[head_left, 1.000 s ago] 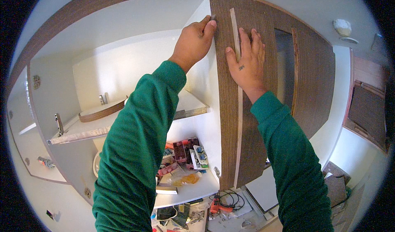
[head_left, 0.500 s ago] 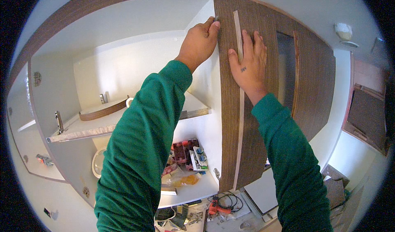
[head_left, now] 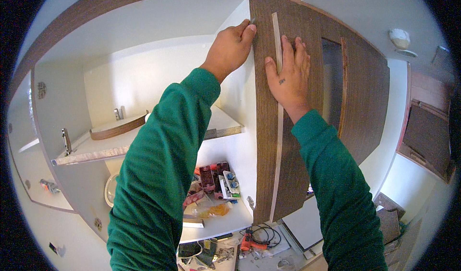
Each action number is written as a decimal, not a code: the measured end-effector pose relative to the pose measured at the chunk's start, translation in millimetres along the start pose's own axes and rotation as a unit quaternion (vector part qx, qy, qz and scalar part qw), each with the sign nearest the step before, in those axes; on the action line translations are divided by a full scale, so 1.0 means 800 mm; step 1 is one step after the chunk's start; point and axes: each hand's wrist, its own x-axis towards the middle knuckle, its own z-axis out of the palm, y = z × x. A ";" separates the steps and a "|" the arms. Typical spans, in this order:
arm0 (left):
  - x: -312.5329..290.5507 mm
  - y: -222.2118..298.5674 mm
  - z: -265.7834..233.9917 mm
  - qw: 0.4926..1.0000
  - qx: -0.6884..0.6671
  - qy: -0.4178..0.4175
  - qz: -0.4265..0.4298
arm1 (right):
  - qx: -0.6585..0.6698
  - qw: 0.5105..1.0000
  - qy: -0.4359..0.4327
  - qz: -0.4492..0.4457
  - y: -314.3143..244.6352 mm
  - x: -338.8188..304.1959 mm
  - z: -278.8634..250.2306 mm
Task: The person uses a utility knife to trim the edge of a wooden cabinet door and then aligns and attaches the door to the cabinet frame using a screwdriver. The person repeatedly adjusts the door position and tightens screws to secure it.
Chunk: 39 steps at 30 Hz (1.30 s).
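Observation:
My left hand [head_left: 229,49] is closed at the upper side edge of the open white cabinet [head_left: 144,19]. Its thumb and fingers pinch a small dark piece whose kind I cannot make out, right at the brown panel's edge. My right hand [head_left: 290,81] lies flat and open on the brown wood-grain panel [head_left: 300,175], fingers pointing up and slightly spread. Under its thumb side runs a long, thin, pale strip [head_left: 275,175], which extends down the panel from near the top. Both arms wear green sleeves.
A shelf [head_left: 91,153] with a curved wood-edged piece [head_left: 117,129] crosses the cabinet. Boxes and bags [head_left: 211,184] lie in the lower compartment. Below sits an orange power tool [head_left: 252,242] with a black cord. A dark framed opening [head_left: 331,84] is right of my right hand.
The view has shifted very slightly. Both hands keep their places on the cabinet edge and the panel.

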 end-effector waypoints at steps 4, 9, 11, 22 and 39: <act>0.000 0.000 0.001 1.000 -0.005 0.005 0.002 | -0.006 1.000 -0.001 -0.001 -0.002 0.002 -0.002; 0.002 -0.003 0.001 1.000 0.006 0.007 0.009 | -0.006 1.000 0.003 0.000 -0.004 0.002 0.000; 0.002 -0.001 0.006 1.000 0.005 0.014 0.011 | -0.013 1.000 0.006 0.000 -0.002 0.002 0.000; -0.001 0.001 0.006 1.000 0.002 0.021 -0.006 | -0.008 1.000 -0.005 -0.001 0.000 0.002 -0.001; -0.001 0.004 0.009 0.998 -0.058 0.017 -0.029 | -0.002 1.000 -0.010 0.005 -0.002 0.002 -0.003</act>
